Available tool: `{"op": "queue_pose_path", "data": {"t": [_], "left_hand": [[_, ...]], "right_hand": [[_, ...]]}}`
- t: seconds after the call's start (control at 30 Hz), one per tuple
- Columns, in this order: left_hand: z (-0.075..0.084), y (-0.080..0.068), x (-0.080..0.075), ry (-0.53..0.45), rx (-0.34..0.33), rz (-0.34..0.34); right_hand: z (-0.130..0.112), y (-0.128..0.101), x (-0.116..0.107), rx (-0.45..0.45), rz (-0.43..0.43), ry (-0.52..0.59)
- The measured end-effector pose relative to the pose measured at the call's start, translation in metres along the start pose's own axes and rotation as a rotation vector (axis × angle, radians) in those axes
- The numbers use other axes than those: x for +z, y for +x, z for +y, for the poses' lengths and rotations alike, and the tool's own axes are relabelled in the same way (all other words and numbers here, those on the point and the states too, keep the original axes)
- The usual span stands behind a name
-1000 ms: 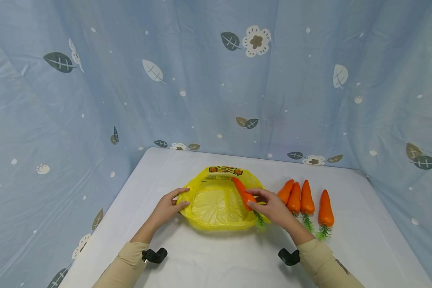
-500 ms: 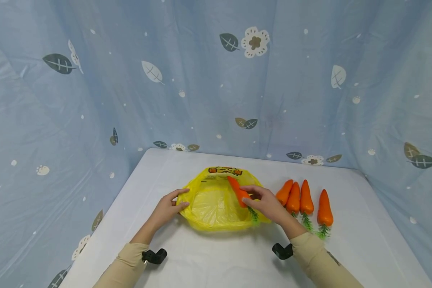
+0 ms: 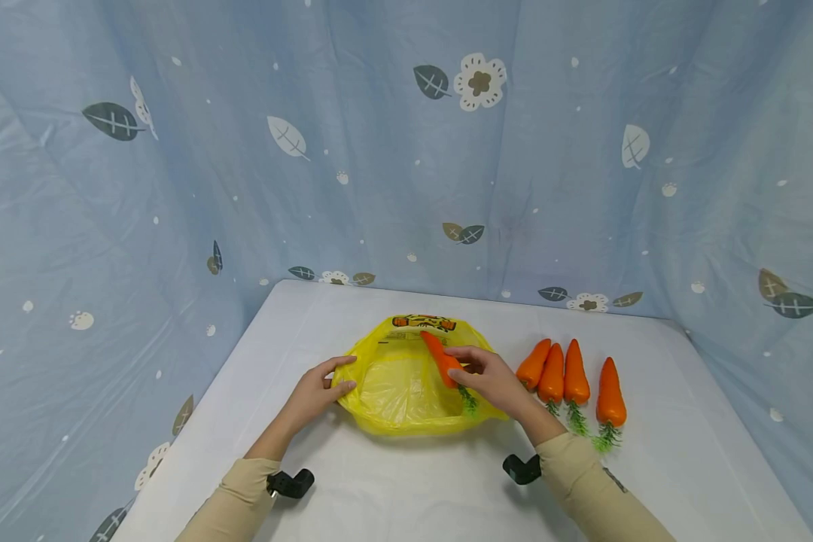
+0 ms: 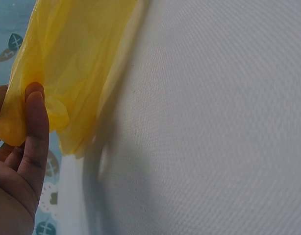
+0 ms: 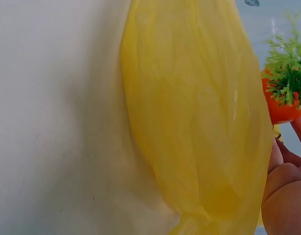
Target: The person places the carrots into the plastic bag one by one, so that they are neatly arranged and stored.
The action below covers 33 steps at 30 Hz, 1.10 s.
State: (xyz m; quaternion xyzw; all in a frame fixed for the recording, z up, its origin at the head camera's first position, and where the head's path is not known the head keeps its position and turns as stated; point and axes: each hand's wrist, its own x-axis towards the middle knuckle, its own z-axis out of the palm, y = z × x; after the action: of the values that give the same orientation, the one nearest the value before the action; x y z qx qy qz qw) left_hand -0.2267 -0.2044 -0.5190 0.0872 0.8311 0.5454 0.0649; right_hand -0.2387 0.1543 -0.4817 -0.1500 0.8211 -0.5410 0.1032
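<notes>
At the middle of the white table (image 3: pixel 393 482), a thin yellow plastic bag (image 3: pixel 406 388) lies with its mouth held wide. The left hand (image 3: pixel 312 393) pinches the bag's left rim between thumb and curled fingers (image 4: pixel 35 122). The right hand (image 3: pixel 491 379) grips an orange toy carrot with a green leafy top (image 3: pixel 440 360), tip pointing away, over the bag's right side. Since a second ago that carrot and hand have slid a little leftward, further over the opening; the left hand has stayed. Four more orange toy carrots (image 3: pixel 569 380) lie in a row just right of the bag, well inside the table's right edge, with bare tabletop in front of the bag
</notes>
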Motion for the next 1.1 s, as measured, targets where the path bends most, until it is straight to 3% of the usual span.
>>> {"op": "queue_pose_path", "data": {"t": [0.27,1.1], "left_hand": [[0.000,0.001,0.001,-0.007,-0.029,0.005],[0.001,0.000,0.002,-0.023,-0.025,-0.008]], "right_hand": [[-0.003,0.000,0.002,0.000,-0.008,0.022],[0.002,0.020,0.031,0.048,0.066,0.106]]}}
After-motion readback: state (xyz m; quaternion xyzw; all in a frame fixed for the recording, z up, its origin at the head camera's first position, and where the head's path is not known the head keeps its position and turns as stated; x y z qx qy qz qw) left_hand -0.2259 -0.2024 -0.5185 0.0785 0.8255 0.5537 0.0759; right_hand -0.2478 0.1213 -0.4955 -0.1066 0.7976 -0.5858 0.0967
